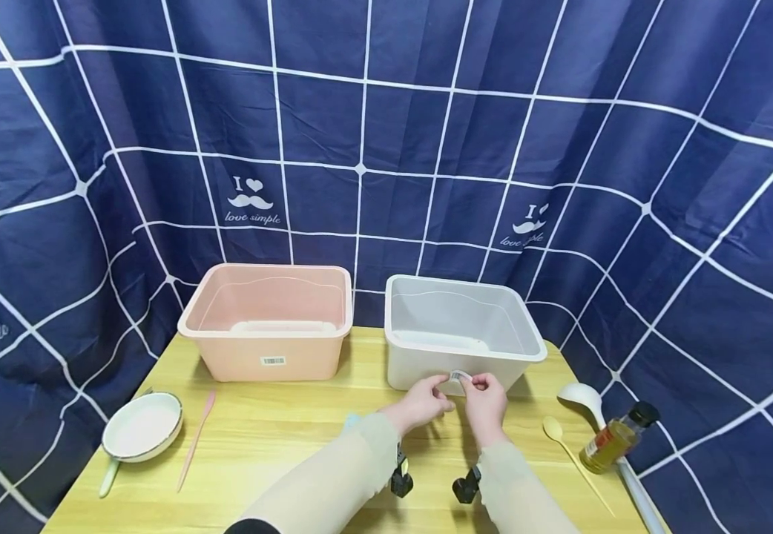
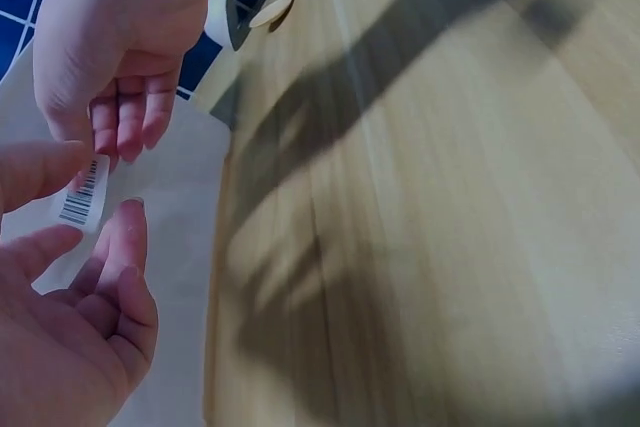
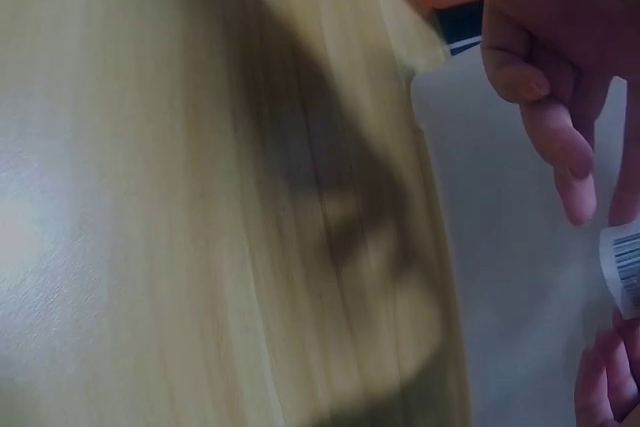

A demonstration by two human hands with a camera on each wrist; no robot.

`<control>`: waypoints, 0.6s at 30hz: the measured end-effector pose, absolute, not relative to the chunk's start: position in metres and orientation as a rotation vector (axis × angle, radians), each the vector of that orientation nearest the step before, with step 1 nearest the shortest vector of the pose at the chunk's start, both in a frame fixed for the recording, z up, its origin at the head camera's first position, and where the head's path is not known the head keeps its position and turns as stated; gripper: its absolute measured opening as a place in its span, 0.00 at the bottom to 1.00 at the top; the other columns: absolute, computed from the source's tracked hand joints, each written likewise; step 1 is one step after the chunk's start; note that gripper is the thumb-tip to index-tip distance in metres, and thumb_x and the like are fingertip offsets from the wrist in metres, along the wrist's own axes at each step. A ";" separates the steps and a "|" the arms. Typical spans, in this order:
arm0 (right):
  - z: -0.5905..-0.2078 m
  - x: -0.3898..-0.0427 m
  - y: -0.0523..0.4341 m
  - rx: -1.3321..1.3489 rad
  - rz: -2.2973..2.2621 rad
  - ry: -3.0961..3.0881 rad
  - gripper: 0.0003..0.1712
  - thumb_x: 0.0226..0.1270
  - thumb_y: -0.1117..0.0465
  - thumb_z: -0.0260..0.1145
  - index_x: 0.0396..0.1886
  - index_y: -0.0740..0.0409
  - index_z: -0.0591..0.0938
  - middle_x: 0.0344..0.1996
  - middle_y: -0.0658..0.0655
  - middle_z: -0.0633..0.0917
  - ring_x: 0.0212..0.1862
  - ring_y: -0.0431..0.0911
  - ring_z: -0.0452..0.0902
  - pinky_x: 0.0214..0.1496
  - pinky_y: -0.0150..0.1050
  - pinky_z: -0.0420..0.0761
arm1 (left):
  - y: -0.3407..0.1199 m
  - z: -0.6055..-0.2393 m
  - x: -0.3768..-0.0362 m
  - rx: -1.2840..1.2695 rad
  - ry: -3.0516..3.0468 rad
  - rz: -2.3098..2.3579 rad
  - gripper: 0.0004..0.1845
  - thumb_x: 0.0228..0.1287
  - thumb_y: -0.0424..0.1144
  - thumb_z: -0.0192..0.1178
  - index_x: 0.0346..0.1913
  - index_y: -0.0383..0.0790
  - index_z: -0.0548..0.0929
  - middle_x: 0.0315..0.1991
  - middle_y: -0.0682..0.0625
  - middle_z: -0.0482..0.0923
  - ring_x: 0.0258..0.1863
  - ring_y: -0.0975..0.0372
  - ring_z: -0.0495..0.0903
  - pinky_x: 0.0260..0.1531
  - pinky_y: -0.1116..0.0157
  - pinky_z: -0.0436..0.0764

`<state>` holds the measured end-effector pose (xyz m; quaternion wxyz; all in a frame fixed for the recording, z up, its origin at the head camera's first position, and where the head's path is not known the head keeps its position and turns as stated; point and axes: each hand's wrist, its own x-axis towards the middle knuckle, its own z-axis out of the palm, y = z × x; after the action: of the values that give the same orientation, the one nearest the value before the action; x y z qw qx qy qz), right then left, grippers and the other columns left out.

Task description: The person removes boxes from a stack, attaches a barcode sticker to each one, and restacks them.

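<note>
On the front wall of the grey bin (image 1: 420,367), a white barcode label (image 2: 85,192) sits between both hands, its edge curling in the right wrist view. My right hand (image 1: 485,406) pinches the label's right side between thumb and index finger, its other fingers loosely bent. My left hand (image 1: 421,404) is at the label's other side. Its thumb and index fingertips stand apart at the label's edge, while the remaining fingers curl loosely in front of the bin.
To the left stands a pink bin (image 1: 266,363) with its own barcode label. A white bowl (image 1: 142,426) and a pink knife-like utensil (image 1: 196,441) lie front left. At right are a wooden spoon (image 1: 570,452), a white ladle (image 1: 583,397) and an oil bottle (image 1: 610,445).
</note>
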<state>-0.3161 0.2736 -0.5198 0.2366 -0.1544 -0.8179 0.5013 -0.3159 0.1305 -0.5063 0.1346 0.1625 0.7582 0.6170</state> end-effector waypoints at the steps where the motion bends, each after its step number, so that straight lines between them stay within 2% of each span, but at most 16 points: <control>1: -0.520 -0.317 0.274 -0.435 1.366 -2.242 0.10 0.61 0.66 0.72 0.30 0.67 0.78 0.25 0.56 0.80 0.27 0.43 0.71 0.25 0.30 0.71 | 0.132 -0.506 -0.316 0.470 2.194 1.792 0.36 0.56 0.26 0.66 0.69 0.31 0.68 0.30 0.50 0.77 0.24 0.62 0.77 0.27 0.69 0.77; 6: -0.522 -0.322 0.273 -0.479 1.308 -2.252 0.11 0.61 0.63 0.72 0.29 0.65 0.79 0.24 0.57 0.80 0.27 0.47 0.73 0.29 0.35 0.71 | 0.135 -0.507 -0.319 0.461 2.174 1.801 0.36 0.57 0.26 0.66 0.70 0.32 0.68 0.29 0.51 0.77 0.24 0.61 0.77 0.26 0.69 0.77; 11: -0.522 -0.326 0.273 -0.492 1.268 -2.266 0.10 0.61 0.62 0.71 0.30 0.64 0.79 0.25 0.57 0.81 0.30 0.52 0.75 0.34 0.41 0.71 | 0.137 -0.512 -0.320 0.445 2.142 1.821 0.36 0.57 0.26 0.66 0.70 0.32 0.67 0.29 0.50 0.77 0.30 0.50 0.81 0.28 0.68 0.78; 18: -0.521 -0.328 0.270 -0.522 1.279 -2.262 0.11 0.61 0.63 0.71 0.31 0.65 0.79 0.26 0.58 0.82 0.31 0.52 0.76 0.35 0.41 0.71 | 0.136 -0.514 -0.323 0.427 2.125 1.857 0.36 0.56 0.25 0.66 0.69 0.30 0.68 0.28 0.50 0.76 0.24 0.60 0.77 0.26 0.69 0.77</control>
<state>-0.3281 0.2700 -0.5210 0.2430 -0.1909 -0.8279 0.4681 -0.3226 0.1362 -0.5137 0.1433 0.1480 0.7369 0.6439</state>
